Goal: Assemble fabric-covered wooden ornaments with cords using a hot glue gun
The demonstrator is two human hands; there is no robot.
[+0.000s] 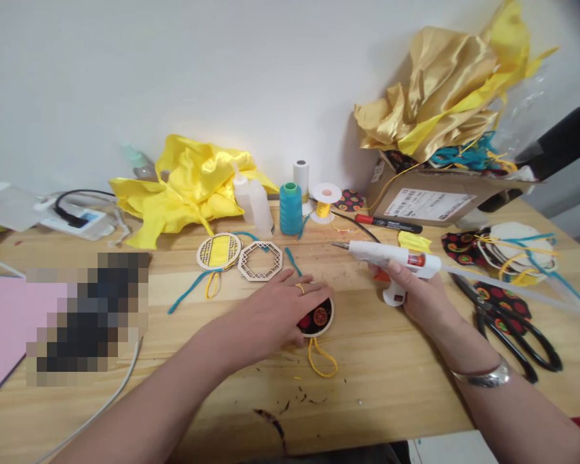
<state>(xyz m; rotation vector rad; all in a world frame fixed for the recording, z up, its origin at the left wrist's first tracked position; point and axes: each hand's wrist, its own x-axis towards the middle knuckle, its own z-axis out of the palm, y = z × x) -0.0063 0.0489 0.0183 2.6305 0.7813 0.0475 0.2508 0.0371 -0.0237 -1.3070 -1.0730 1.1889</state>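
Observation:
My right hand (415, 290) is closed round the handle of a white hot glue gun (391, 254), its metal nozzle pointing left above the table. A clear glue stick (493, 281) trails out of its back end. On the tabletop my left hand (280, 303) holds a round wooden-rimmed ornament (320, 316) covered in black patterned fabric; fingers lie over its top and the thumb is at its lower left. A yellow cord loop (323, 367) sticks out of the ornament toward me. Beyond the left hand lie an octagonal wooden lattice frame (244, 270) and a round lattice ornament with yellow fabric (218, 251).
Black-handled scissors (507, 328) lie at right beside patterned fabric pieces. Behind stand a teal thread spool (290, 209), white bottles (261, 209) and yellow cloth (183, 193). A cardboard box (415, 193) is at back right. A red-capped marker (391, 224) lies before it.

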